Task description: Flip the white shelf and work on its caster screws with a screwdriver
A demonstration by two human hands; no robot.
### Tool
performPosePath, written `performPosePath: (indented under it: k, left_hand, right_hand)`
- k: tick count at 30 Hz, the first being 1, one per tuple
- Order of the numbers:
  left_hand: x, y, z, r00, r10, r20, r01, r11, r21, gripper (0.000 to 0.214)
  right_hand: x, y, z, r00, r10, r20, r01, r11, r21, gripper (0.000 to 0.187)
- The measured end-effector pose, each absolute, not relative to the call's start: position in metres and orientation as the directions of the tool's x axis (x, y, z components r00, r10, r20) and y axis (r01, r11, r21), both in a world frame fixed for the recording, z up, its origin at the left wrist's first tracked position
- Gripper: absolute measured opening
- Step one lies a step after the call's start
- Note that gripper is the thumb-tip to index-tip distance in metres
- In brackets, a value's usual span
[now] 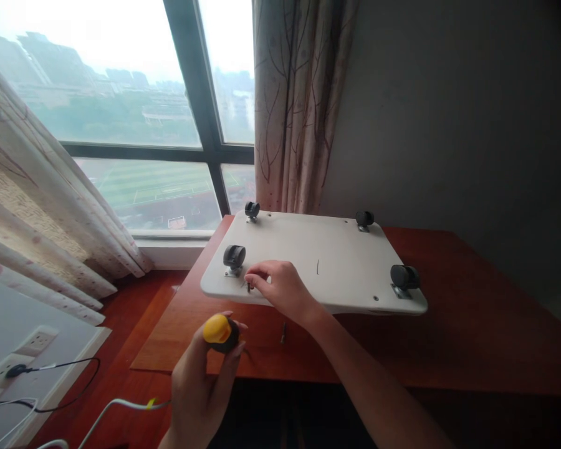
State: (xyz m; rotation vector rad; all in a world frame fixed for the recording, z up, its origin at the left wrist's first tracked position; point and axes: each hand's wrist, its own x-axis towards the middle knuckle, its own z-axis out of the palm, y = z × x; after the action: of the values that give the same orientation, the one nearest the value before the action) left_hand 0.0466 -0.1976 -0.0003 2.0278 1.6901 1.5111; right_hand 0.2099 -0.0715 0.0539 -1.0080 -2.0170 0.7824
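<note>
A white board [294, 249] with rounded corners lies flat on the reddish wooden table, black casters standing up from its corners. The near left caster [234, 258] is beside my right hand [280, 284], whose thumb and finger pinch a small dark screw [249, 287] upright at the board's near left part. Whether its tip sits in a hole is hidden. In my left hand [201, 374], nearer to me, is a screwdriver [220, 332] with a yellow and black handle; the shaft is mostly hidden behind the fingers. Another screw [283, 332] lies on the table before the board.
The table [467, 312] extends to the right of the board. A far left caster [252, 211], a far right caster [364, 219] and a near right caster [404, 279] rise from the board. Cables [116, 404] and a wall socket [40, 341] are at lower left.
</note>
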Motion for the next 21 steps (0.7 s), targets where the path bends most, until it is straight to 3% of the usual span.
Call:
performPosePath:
  k: [10, 14, 17, 21]
  left_hand:
    - [0.053, -0.200, 0.007, -0.114, 0.816, 0.567, 0.705, -0.336, 0.625, 0.024]
    - [0.052, -0.200, 0.008, -0.110, 0.822, 0.559, 0.702, -0.334, 0.629, 0.025]
    - [0.051, -0.200, 0.009, -0.115, 0.827, 0.551, 0.706, -0.322, 0.631, 0.024]
    - [0.048, -0.199, 0.011, -0.124, 0.816, 0.565, 0.711, -0.324, 0.624, 0.023]
  right_hand:
    - [0.211, -0.066, 0.046, -0.432, 0.834, 0.343, 0.526, 0.542, -0.656, 0.013]
    - [0.218, -0.072, 0.044, -0.455, 0.815, 0.360, 0.493, 0.566, -0.661, 0.014]
    - [0.237, -0.091, 0.040, -0.335, 0.828, 0.450, 0.437, 0.559, -0.705, 0.020]
    - [0.277, -0.134, 0.015, -0.017, 0.859, 0.511, 0.474, 0.457, -0.752, 0.025]
